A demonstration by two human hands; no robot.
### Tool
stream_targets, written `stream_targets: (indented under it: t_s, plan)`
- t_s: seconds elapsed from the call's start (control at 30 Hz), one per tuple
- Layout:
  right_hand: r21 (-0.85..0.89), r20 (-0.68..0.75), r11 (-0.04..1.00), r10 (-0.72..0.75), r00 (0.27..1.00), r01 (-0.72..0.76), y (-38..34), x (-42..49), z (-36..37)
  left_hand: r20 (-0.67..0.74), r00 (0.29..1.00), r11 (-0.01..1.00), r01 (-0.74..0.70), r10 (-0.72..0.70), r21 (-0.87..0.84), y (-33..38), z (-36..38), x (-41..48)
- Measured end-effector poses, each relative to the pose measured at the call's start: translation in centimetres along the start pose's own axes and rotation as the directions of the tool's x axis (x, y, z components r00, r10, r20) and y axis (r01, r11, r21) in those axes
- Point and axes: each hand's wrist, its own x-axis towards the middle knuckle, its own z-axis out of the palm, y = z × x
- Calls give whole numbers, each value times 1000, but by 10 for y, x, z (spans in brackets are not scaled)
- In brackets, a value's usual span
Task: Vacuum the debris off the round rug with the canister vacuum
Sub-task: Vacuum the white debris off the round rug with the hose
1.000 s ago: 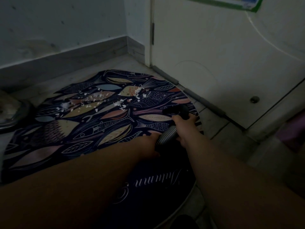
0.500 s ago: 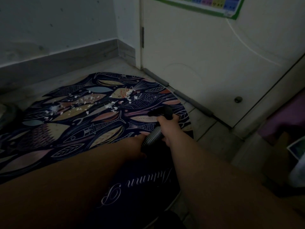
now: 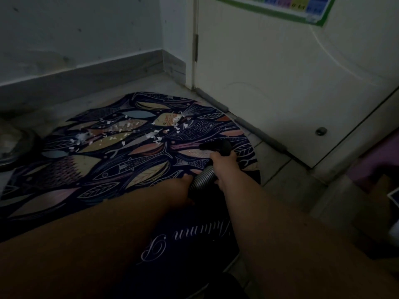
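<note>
Door: pale and shut, filling the upper right; its bottom edge runs diagonally just beside the rug's far right rim.
Wall: grey, upper left, with a skirting along its foot that meets the door frame in the corner.
Rug: round and dark with a fish and leaf print, flat on the floor. Script lettering lies on its near part. A strip of bare tile shows between its far edge and the skirting, and more tile lies to its right, towards the door.
Left hand: forearm reaches in from the lower left, low over the rug. The hand is wrapped round the hose from the left, thumb on top, just behind the right hand.
Right hand: arm comes from the lower right, wrist straight. Fingers are curled round the nozzle's base, knuckles up.
Hose: ribbed and grey, showing only between the two hands.
Nozzle: black, pointing left over the rug's right side, near the rim. In the dim light I cannot tell whether its tip touches the rug.
Debris: white scraps scattered over the rug's far middle, apart from the nozzle tip and to its left.
</note>
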Motion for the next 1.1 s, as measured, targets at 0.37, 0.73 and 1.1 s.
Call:
stream_targets:
  t_s: [0.37, 0.73, 1.1]
  plan:
    - [-60, 138, 998, 4, 990, 4, 1, -8, 50, -15, 996, 996, 85, -85, -28, -45, 0, -17]
    - [-96, 206, 993, -43, 978, 64, 1, -14, 107, -26, 983, 982, 180, -182, -62, -85, -6, -29]
    - [-88, 246, 994, -41, 968, 65, -4, -19, 129, -25, 974, 971, 223, -226, -89, -103, -10, -29]
